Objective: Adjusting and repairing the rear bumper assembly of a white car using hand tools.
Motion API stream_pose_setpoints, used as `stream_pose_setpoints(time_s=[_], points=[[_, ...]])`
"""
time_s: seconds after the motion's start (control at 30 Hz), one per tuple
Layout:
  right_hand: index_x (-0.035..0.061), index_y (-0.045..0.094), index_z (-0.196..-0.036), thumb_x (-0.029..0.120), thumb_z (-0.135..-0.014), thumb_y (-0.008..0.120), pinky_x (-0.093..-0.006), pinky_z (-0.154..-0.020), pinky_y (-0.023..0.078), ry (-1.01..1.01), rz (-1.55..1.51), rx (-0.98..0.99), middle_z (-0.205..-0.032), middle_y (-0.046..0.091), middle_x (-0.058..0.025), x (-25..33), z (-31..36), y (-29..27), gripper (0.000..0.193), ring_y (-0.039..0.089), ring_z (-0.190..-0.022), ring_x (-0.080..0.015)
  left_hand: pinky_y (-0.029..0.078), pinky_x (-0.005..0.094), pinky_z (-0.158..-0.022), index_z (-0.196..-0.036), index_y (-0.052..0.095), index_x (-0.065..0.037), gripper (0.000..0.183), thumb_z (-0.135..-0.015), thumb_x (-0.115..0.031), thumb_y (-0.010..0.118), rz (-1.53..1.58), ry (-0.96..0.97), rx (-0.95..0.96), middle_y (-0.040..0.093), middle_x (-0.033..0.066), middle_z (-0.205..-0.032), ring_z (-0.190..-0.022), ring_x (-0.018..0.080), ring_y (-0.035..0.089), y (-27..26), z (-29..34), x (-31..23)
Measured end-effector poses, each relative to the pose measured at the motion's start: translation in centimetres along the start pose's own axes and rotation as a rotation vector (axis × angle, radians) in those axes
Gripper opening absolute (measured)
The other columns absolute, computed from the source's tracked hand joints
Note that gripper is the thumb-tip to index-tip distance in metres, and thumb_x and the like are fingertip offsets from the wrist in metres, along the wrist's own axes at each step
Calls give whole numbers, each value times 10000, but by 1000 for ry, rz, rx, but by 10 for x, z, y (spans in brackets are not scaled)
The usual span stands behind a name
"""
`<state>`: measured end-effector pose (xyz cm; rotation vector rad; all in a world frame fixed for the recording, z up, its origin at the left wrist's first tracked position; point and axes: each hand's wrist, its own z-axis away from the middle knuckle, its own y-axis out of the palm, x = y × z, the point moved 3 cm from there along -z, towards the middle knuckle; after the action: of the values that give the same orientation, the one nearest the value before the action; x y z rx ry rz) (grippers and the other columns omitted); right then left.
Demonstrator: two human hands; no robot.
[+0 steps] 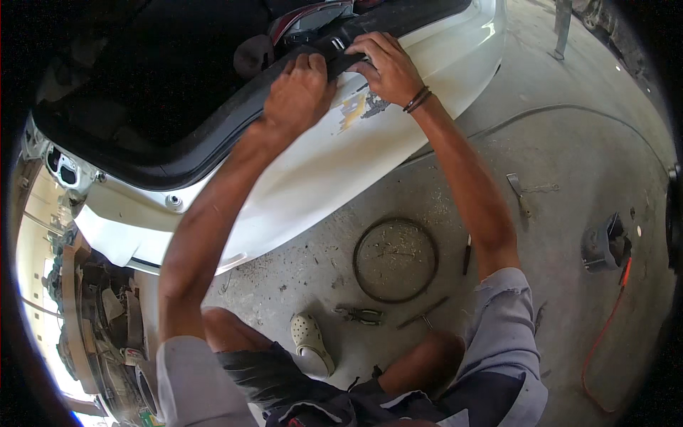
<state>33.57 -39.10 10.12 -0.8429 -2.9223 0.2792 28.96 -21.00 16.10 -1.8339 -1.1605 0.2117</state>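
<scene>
In front of me is the white rear end of a car [306, 185], its dark cargo opening [163, 71] edged by a black rubber seal [235, 136]. My left hand [300, 92] is closed over the seal at the opening's lip, its fingertips hidden behind the edge. Just to its right, my right hand [388, 70] curls its fingers and thumb around the same black strip. Below the hands, a patch of scraped paint [352, 112] shows yellow and grey. A red lamp [306, 20] lies inside the opening, beyond my hands.
On the concrete floor lie a black ring [356, 260], pliers [361, 314], a T-shaped tool [423, 313] and a hammer-like tool [519, 196]. A dark container [599, 245] stands right, near an orange cable [605, 341]. A hose [562, 107] crosses behind. Piled parts [110, 313] stand left.
</scene>
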Motion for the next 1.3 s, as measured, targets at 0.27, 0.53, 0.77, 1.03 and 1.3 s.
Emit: stream_pose_setpoints(time_s=[0.27,0.53,0.77,1.03,1.3], points=[[108,667,-1214,115,-843,759,-449,-1018,449,-21,83,198,-1173,649,-104,-12,-3,-6,383,595,-1138,-332,454,437,-747,-991,615,-28,286,-838,-231,746,-161,-130,-295,612,129,-912,-876,305,602,13,21,-27],[87,699,-1123,139,-864,752,-453,-951,513,114,101,42,-1168,636,-130,-34,3,-6,269,606,-1094,-354,489,470,-834,-1002,655,10,234,-847,-138,747,154,-193,-157,659,181,-968,-936,361,628,5,-6,-4],[58,661,-1120,144,-797,809,-474,-964,490,24,100,60,-1156,616,-134,-29,7,-17,365,586,-1101,-376,470,419,-816,-977,652,-11,290,-698,-65,710,-52,-95,-221,647,132,-959,-952,300,626,15,4,-32],[59,638,-1153,287,-849,808,-504,-1082,432,-24,85,279,-1236,598,-148,-30,1,-26,416,555,-1207,-372,430,448,-828,-1183,617,13,445,-819,-202,753,-21,-97,-230,596,151,-1055,-988,315,574,19,24,-46],[35,704,-1099,216,-990,645,-492,-1105,448,-8,34,120,-1136,682,-160,-18,9,-28,219,617,-1179,-369,399,458,-875,-1278,577,33,626,-819,-340,783,15,-164,-183,547,152,-1100,-1022,314,518,25,37,-63]])
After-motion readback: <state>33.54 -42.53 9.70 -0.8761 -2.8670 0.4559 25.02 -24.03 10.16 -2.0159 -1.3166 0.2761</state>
